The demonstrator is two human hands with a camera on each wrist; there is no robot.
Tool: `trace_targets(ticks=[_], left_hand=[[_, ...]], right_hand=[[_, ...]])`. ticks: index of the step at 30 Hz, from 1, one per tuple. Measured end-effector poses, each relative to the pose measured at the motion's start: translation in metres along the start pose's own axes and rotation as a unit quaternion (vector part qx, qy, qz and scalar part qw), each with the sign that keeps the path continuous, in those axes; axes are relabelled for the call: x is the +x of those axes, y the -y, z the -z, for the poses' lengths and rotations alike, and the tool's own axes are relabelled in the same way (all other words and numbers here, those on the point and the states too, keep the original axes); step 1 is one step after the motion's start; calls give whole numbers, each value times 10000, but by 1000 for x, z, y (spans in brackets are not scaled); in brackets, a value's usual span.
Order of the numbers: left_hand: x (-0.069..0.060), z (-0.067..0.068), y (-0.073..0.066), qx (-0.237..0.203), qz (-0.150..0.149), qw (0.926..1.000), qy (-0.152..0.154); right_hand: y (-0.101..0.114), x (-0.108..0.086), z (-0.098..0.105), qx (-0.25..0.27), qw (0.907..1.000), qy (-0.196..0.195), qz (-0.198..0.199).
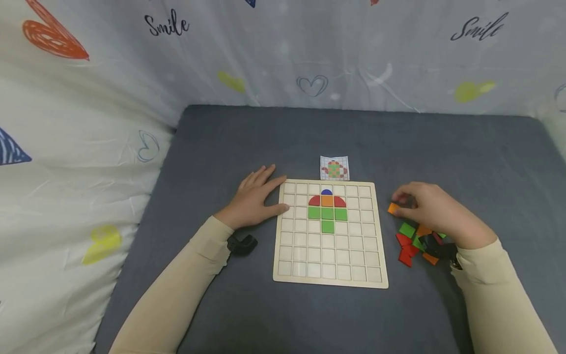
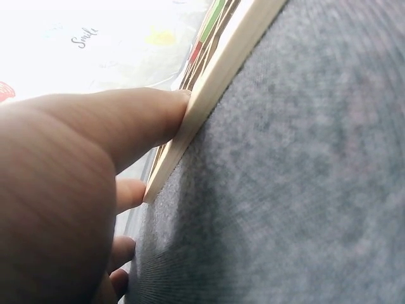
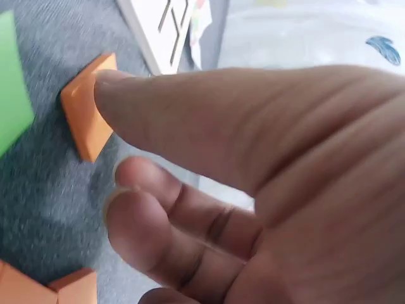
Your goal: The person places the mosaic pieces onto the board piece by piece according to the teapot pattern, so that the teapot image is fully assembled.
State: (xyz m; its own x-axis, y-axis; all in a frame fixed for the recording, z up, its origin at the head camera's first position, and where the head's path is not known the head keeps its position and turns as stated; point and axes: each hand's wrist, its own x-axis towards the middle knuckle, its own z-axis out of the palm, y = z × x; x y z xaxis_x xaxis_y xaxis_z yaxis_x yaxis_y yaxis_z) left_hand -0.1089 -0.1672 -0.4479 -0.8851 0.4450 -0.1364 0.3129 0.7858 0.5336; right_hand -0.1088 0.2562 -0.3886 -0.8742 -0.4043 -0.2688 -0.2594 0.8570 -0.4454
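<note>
A square wooden grid board lies on the grey table. Its upper middle carries a blue half-round piece, an orange square between two red quarter-round pieces, and several green squares. My left hand spreads its fingers at the board's upper left; the thumb touches the left edge in the left wrist view, and the index finger touches the corner. To the right of the board, my right hand pinches an orange tile at its thumb tip. The index finger is hidden in the right wrist view.
Loose red, green and orange tiles lie in a small pile below my right hand, partly covered by the wrist camera. A small pattern card lies at the board's far edge. A printed white curtain hangs behind the table.
</note>
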Motion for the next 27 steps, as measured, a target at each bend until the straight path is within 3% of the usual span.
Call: trace_targets(ticks=[8, 18, 27], left_hand=[[-2, -7, -1, -92, 33, 10000, -6], [-6, -5, 0, -49, 43, 9999, -80], [0, -1, -2, 95, -88, 9998, -143]], right_hand=[[-5, 1, -1, -76, 9995, 295, -123], [4, 0, -4, 200, 9997, 139, 5], [18, 1, 3, 457, 9987, -149, 185]])
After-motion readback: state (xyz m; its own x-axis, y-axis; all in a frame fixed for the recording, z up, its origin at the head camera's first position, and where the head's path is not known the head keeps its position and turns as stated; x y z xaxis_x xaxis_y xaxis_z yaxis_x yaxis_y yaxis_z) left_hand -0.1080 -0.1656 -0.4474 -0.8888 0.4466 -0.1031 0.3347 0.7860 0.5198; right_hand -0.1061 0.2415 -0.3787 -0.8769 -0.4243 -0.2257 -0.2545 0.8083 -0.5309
